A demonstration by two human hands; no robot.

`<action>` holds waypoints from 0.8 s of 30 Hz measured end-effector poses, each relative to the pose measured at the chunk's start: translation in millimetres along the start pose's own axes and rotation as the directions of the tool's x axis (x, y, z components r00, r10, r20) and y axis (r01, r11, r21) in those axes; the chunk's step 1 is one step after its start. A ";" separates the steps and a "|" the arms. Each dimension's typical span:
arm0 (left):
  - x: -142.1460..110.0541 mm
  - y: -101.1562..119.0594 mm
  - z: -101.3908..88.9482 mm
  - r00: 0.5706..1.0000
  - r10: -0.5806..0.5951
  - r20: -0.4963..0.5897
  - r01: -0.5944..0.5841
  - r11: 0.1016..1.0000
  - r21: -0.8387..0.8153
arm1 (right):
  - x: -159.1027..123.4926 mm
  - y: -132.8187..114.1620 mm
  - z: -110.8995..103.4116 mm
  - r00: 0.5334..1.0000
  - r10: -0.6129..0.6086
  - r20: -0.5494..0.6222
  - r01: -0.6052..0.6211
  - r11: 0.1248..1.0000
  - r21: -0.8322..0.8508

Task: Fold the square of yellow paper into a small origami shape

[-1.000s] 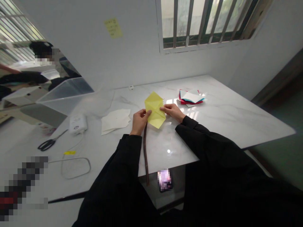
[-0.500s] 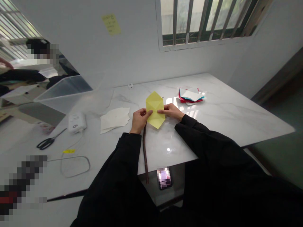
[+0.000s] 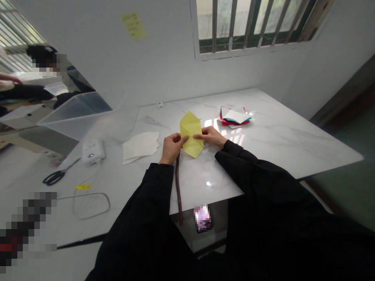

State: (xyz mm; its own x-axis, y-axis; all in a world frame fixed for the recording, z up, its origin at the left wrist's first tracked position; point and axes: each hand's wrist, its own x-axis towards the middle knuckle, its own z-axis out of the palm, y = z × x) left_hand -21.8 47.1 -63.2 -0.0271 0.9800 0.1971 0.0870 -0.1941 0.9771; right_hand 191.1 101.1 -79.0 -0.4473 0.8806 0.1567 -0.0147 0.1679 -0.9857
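Pinches thin yellow paper [image 3: 191,125] between thumb and fingers of left hand [image 3: 171,147] at one side, of right hand [image 3: 211,136] at the other. Find paper above glossy, grey-veined tabletop [image 3: 281,134], roughly six-sided, pointed at top and bottom, creased across the face. Note slender, slightly bent brown stick [image 3: 178,187] below left hand, reaching past near edge. Note flat white sheets [image 3: 140,147] to the left, uneven along right side; red, blue and white papers [image 3: 236,117], loosely piled, to the right. Farther left, observe smooth, rounded white plastic block [image 3: 93,151] beside black-handled scissors [image 3: 55,177], with looped grey cable [image 3: 91,205] nearer.
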 end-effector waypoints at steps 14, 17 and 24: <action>-5.1 3.1 1.3 0.998 -0.058 0.022 0.058 0.998 -0.016 | 2.0 5.6 5.3 0.999 0.001 0.035 -0.003 0.998 0.065; -6.7 7.0 1.9 0.998 -0.055 0.025 0.055 0.998 -0.015 | 1.0 3.9 6.2 1.000 -0.002 0.030 0.001 0.999 0.045; -7.9 9.3 2.0 0.999 -0.042 0.025 0.042 0.998 0.037 | -0.5 2.2 6.6 0.999 -0.012 0.036 0.011 0.999 0.040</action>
State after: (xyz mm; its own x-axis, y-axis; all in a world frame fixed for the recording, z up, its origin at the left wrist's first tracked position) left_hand -18.8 37.6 -55.9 -0.0055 0.9882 0.1533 0.1225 -0.1514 0.9808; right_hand 185.4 98.1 -81.6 -0.4793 0.8617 0.1664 -0.0557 0.1594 -0.9856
